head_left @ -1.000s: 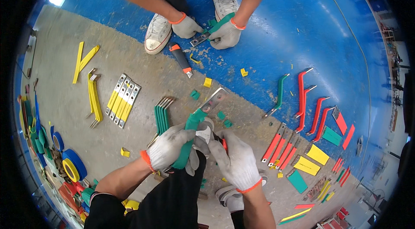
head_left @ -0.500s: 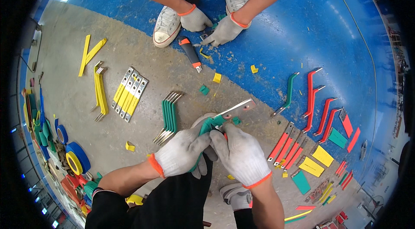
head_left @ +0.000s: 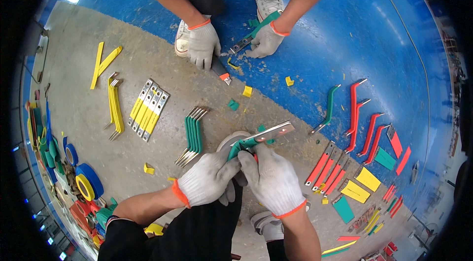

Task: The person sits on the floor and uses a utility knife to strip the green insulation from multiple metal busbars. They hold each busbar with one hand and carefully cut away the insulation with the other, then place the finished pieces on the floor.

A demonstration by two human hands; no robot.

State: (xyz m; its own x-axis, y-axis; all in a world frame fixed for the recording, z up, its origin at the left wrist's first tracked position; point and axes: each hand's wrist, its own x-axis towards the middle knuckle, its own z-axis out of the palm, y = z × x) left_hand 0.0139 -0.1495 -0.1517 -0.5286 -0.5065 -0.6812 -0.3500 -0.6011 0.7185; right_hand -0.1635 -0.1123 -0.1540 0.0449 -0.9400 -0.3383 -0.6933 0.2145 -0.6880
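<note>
A grey and blue workshop floor (head_left: 98,152) is seen strewn with sorted metal bars, over which a flat metal bar (head_left: 268,133) with a green sleeve (head_left: 236,148) is held low by two white-gloved hands. The left hand (head_left: 207,179) is closed around the sleeved end, and the right hand (head_left: 271,179) is closed just beside it, fingers pinched at the sleeve's edge; the bare metal end is left jutting up and to the right, clear of the floor. Whether a blade or tool is concealed in the right grip cannot be told. From here, the bar could be levered out of both grips if the sleeve is pulled unevenly, and the bare end could be swung toward the green-sleeved bent bars (head_left: 192,135) lying near. Gloved fingertips could be nicked where they are pressed against the metal edge. Loose yellow offcuts (head_left: 149,168) underfoot could be slipped upon, and a co-worker's gloved hands (head_left: 204,44), busy opposite, could be struck by a flung piece.
</note>
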